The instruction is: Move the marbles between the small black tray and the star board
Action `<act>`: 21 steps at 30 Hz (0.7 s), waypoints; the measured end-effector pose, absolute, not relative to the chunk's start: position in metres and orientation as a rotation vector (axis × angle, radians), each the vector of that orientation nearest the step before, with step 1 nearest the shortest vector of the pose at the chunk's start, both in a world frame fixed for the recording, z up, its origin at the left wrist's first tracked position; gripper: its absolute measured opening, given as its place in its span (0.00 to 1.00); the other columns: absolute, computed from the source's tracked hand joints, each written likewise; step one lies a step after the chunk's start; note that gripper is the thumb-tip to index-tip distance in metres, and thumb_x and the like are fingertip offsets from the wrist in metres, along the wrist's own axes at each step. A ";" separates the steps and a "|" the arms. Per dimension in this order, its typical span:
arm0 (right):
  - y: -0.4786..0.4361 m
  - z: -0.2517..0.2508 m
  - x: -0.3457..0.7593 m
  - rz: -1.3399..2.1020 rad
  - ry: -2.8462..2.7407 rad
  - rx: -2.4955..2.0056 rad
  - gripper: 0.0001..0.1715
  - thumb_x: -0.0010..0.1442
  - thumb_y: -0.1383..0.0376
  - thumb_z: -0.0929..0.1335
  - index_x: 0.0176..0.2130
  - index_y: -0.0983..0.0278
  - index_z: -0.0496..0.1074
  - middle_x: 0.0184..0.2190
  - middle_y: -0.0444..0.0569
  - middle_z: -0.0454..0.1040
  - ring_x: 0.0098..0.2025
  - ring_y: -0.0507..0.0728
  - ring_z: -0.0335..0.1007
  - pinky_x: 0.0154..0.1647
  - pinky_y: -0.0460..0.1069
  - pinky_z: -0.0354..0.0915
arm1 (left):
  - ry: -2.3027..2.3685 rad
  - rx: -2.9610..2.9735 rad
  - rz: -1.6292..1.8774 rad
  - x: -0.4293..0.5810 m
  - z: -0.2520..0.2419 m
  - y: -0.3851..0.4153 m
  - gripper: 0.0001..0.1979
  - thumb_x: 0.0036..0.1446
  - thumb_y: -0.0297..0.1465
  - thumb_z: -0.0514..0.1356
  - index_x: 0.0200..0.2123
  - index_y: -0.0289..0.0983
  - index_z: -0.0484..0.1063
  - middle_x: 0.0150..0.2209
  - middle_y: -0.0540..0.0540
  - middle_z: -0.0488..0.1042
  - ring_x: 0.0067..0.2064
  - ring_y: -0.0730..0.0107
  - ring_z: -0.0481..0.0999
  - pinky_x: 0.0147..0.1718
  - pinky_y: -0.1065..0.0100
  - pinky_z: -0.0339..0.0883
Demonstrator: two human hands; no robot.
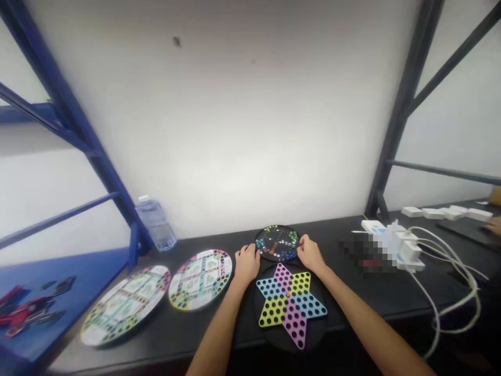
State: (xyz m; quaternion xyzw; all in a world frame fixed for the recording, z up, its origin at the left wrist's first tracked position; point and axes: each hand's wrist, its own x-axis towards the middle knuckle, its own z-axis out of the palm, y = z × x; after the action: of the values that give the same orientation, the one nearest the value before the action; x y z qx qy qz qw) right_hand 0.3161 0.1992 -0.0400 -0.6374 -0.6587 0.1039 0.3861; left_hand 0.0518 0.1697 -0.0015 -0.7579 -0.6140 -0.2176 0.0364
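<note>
Several curled fingers [303, 242] grip the tray [281, 240].

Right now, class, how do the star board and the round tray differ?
Shape: the star board shows a six-pointed star, while the tray is round.
Surface: the star board has rows of holes in pink, yellow and blue; the tray is dark, with small coloured pieces scattered in it.
Place: the tray sits between the two hands, whereas the star board lies nearer the person, between the forearms.
Both show yellow and blue.
</note>
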 end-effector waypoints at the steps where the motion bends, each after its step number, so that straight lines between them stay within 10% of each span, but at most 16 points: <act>1: 0.199 -0.040 0.316 0.261 -1.679 -1.619 0.08 0.56 0.71 0.64 0.37 0.61 0.61 0.27 0.44 0.68 0.31 0.55 0.68 0.34 0.47 0.56 | -1.884 -2.327 -0.669 0.052 -0.001 0.169 0.15 0.70 0.36 0.47 0.52 0.40 0.68 0.55 0.40 0.73 0.59 0.57 0.66 0.55 0.57 0.54; 21: 0.200 -0.043 0.316 0.244 -1.696 -1.563 0.04 0.58 0.68 0.63 0.37 0.61 0.62 0.26 0.44 0.68 0.30 0.55 0.67 0.34 0.48 0.59 | -1.901 -2.298 -0.701 0.048 -0.003 0.168 0.16 0.68 0.31 0.47 0.49 0.37 0.72 0.48 0.39 0.77 0.54 0.58 0.71 0.52 0.60 0.60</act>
State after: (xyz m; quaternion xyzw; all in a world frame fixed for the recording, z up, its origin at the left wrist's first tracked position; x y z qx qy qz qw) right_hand 0.3163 0.1997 -0.0429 -0.6178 -0.6704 0.0964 0.3996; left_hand 0.0476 0.1683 -0.0034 -0.7494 -0.6201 -0.2288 0.0389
